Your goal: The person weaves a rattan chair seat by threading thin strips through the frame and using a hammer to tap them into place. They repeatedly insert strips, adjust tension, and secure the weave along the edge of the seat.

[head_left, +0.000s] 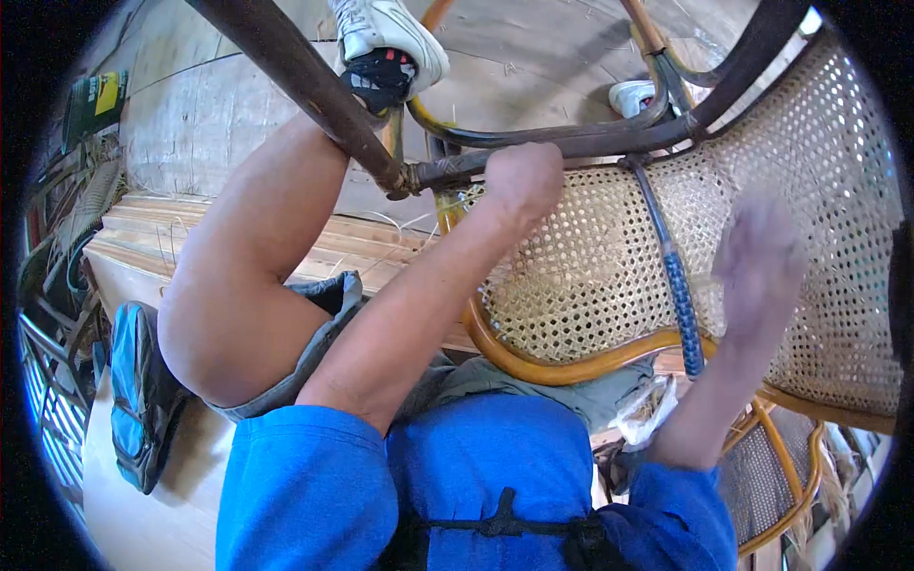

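My left hand (pixel 522 181) is closed in a fist over the dark pole (pixel 590 143) of a rattan chair frame. Its fingers curl out of sight, so what they grip is hidden. Pale thin strands (pixel 409 226) stick out beside that wrist. Motion smears my right hand (pixel 760 252), which is above the woven cane panel (pixel 590 257) at the right; its fingers cannot be made out. Between the hands, a dark rod-shaped tool (pixel 682 295) with a blue-and-black textured grip lies across the panel, its upper end against the pole.
A curved tan rattan rim (pixel 552 369) borders the panel near my lap. Another cane piece (pixel 762 476) is at the lower right, near a clear plastic bag (pixel 647 409). Stacked wooden boards (pixel 152 228) and a dark bag (pixel 138 400) are at the left. A white shoe (pixel 405 38) is at the top.
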`<state>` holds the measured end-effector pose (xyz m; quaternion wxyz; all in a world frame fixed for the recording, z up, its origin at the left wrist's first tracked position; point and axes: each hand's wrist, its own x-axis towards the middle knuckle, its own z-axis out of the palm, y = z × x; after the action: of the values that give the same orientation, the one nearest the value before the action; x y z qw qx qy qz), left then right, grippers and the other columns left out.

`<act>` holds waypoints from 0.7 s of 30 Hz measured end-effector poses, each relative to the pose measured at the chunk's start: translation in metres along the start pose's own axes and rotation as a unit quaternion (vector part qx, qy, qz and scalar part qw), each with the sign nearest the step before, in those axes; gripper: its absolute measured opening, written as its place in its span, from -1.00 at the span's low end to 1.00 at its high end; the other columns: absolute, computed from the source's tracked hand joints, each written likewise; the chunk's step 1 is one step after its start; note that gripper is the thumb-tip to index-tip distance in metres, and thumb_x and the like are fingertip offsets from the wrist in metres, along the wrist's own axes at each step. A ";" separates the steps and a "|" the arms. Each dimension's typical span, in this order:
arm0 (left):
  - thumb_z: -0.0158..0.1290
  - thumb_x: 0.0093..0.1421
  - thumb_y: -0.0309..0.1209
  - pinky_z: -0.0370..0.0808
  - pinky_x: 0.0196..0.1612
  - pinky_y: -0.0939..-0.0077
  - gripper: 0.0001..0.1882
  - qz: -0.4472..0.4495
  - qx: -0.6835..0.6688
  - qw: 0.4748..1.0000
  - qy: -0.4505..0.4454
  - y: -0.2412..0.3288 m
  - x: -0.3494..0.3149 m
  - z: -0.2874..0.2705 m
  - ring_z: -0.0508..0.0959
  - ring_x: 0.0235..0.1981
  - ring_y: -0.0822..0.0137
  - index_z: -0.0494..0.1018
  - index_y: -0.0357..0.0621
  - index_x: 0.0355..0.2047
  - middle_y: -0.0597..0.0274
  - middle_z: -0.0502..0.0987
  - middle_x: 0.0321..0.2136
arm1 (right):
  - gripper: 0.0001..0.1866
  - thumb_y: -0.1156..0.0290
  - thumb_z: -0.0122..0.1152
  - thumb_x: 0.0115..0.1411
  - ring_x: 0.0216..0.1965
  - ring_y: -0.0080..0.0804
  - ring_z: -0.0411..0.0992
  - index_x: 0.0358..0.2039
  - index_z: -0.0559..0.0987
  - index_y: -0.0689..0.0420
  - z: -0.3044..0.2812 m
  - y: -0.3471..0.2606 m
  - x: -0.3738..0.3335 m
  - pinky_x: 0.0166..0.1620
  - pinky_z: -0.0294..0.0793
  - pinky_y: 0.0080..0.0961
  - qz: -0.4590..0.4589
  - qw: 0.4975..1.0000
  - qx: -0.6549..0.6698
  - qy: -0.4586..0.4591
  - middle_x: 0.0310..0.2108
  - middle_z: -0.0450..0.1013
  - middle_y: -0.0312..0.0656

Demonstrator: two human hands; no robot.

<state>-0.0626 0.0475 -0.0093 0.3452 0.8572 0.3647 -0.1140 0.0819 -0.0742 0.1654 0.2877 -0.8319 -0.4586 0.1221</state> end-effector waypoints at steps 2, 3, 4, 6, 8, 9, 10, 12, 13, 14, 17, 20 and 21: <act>-0.09 0.08 -0.31 0.52 -0.36 0.15 -0.75 -0.002 -0.007 1.000 0.006 0.000 -0.002 -0.003 0.59 -0.46 0.00 0.50 -0.20 -0.54 -0.08 0.55 -0.53 | -0.74 0.23 0.03 0.21 -0.73 -0.73 0.14 -0.54 0.40 0.10 -0.019 0.005 -0.066 -0.69 0.08 -0.70 0.249 0.964 0.095 -0.028 -0.72 0.22 -0.42; -0.08 0.08 -0.29 0.52 -0.35 0.14 -0.74 -0.006 -0.009 1.000 0.010 0.000 -0.003 -0.004 0.59 -0.46 -0.01 0.50 -0.20 -0.54 -0.08 0.55 -0.53 | -0.74 0.23 0.04 0.20 -0.73 -0.74 0.16 -0.55 0.38 0.09 -0.028 0.007 -0.099 -0.69 0.09 -0.72 0.364 0.922 0.131 -0.026 -0.72 0.22 -0.43; -0.08 0.08 -0.33 0.53 -0.35 0.20 -0.76 -0.003 0.007 1.000 0.012 0.002 -0.003 -0.004 0.60 -0.44 0.03 0.53 -0.17 -0.53 -0.05 0.56 -0.52 | -0.72 0.20 0.07 0.18 -0.74 -0.75 0.14 -0.57 0.36 0.08 -0.038 0.008 -0.128 -0.70 0.08 -0.73 0.397 0.906 0.135 -0.058 -0.73 0.20 -0.45; -0.07 0.08 -0.40 0.55 -0.36 0.31 -0.77 0.006 0.042 0.999 0.012 0.004 -0.002 -0.003 0.62 -0.41 0.12 0.58 -0.12 -0.53 0.01 0.59 -0.50 | -0.69 0.13 -0.01 0.23 -0.71 -0.72 0.14 -0.52 0.37 0.08 -0.047 0.028 -0.207 -0.68 0.04 -0.70 0.487 0.838 0.244 -0.015 -0.69 0.20 -0.42; -0.07 0.09 -0.37 0.55 -0.37 0.31 -0.77 0.005 0.053 0.998 0.014 0.007 -0.003 -0.005 0.62 -0.41 0.13 0.58 -0.12 -0.53 0.02 0.59 -0.50 | -0.70 0.14 -0.01 0.22 -0.71 -0.68 0.17 -0.51 0.39 0.09 -0.036 0.025 -0.257 -0.68 0.09 -0.66 0.594 0.779 0.200 0.019 -0.68 0.21 -0.41; -0.06 0.10 -0.35 0.55 -0.37 0.31 -0.76 0.002 0.057 0.998 0.017 0.008 -0.003 -0.006 0.62 -0.42 0.13 0.58 -0.12 -0.52 0.02 0.59 -0.50 | -0.72 0.18 0.02 0.19 -0.72 -0.60 0.20 -0.52 0.38 0.12 -0.024 0.046 -0.306 -0.66 0.16 -0.60 0.597 0.794 0.116 -0.006 -0.70 0.22 -0.38; -0.05 0.10 -0.33 0.55 -0.37 0.31 -0.76 0.008 0.059 0.998 0.020 0.011 -0.004 -0.006 0.62 -0.42 0.14 0.58 -0.11 -0.52 0.03 0.59 -0.50 | -0.74 0.23 0.05 0.16 -0.73 -0.53 0.22 -0.52 0.37 0.15 -0.008 0.073 -0.361 -0.64 0.23 -0.55 0.596 0.802 0.030 -0.031 -0.71 0.22 -0.35; -0.04 0.11 -0.29 0.55 -0.39 0.32 -0.75 0.010 0.065 0.997 0.030 0.012 -0.005 -0.011 0.62 -0.43 0.15 0.58 -0.10 -0.52 0.05 0.59 -0.51 | -0.74 0.22 0.05 0.15 -0.67 -0.39 0.34 -0.46 0.40 0.18 0.018 0.112 -0.436 -0.56 0.33 -0.46 0.354 0.887 -0.192 -0.227 -0.68 0.32 -0.20; -0.03 0.11 -0.27 0.55 -0.38 0.32 -0.75 0.014 0.067 0.997 0.024 0.015 -0.003 -0.010 0.62 -0.42 0.15 0.58 -0.11 -0.51 0.06 0.59 -0.50 | -0.74 0.22 0.03 0.16 -0.60 -0.32 0.40 -0.45 0.43 0.18 0.024 0.096 -0.432 -0.50 0.37 -0.41 0.445 0.865 -0.117 -0.199 -0.62 0.38 -0.13; -0.03 0.11 -0.26 0.55 -0.37 0.32 -0.74 0.018 0.070 0.997 0.019 0.017 0.001 -0.007 0.62 -0.41 0.15 0.58 -0.12 -0.50 0.06 0.59 -0.49 | -0.73 0.21 0.00 0.17 -0.54 -0.25 0.46 -0.43 0.46 0.18 0.033 0.077 -0.426 -0.44 0.41 -0.36 0.529 0.831 -0.040 -0.169 -0.56 0.44 -0.05; -0.01 0.10 -0.23 0.54 -0.32 0.32 -0.73 0.005 0.070 0.998 0.004 0.016 0.004 -0.012 0.61 -0.37 0.14 0.57 -0.14 -0.45 0.06 0.60 -0.43 | -0.69 0.17 -0.03 0.18 -0.43 -0.11 0.47 -0.38 0.50 0.18 0.022 0.083 -0.419 -0.28 0.41 -0.23 0.474 0.823 -0.158 -0.271 -0.50 0.48 -0.02; 0.01 0.08 -0.21 0.53 -0.26 0.30 -0.71 0.004 0.060 0.998 -0.013 0.018 0.006 -0.017 0.61 -0.32 0.14 0.57 -0.16 -0.39 0.05 0.59 -0.38 | -0.69 0.21 -0.02 0.18 -0.48 -0.11 0.44 -0.38 0.50 0.23 -0.023 0.067 -0.347 -0.30 0.40 -0.25 0.509 0.837 -0.011 -0.200 -0.59 0.45 -0.05; 0.02 0.08 -0.20 0.52 -0.23 0.30 -0.70 0.007 0.057 0.998 -0.022 0.018 0.006 -0.017 0.60 -0.30 0.14 0.56 -0.17 -0.38 0.05 0.59 -0.37 | -0.75 0.30 0.02 0.17 -0.42 -0.15 0.43 -0.36 0.49 0.26 -0.034 0.034 -0.290 -0.25 0.39 -0.30 0.541 0.828 0.020 -0.144 -0.50 0.46 -0.05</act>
<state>-0.0467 0.0528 0.0099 0.3043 0.8752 0.3442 -0.1516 -0.0378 -0.3422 0.1552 0.1231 -0.9138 0.0314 0.3858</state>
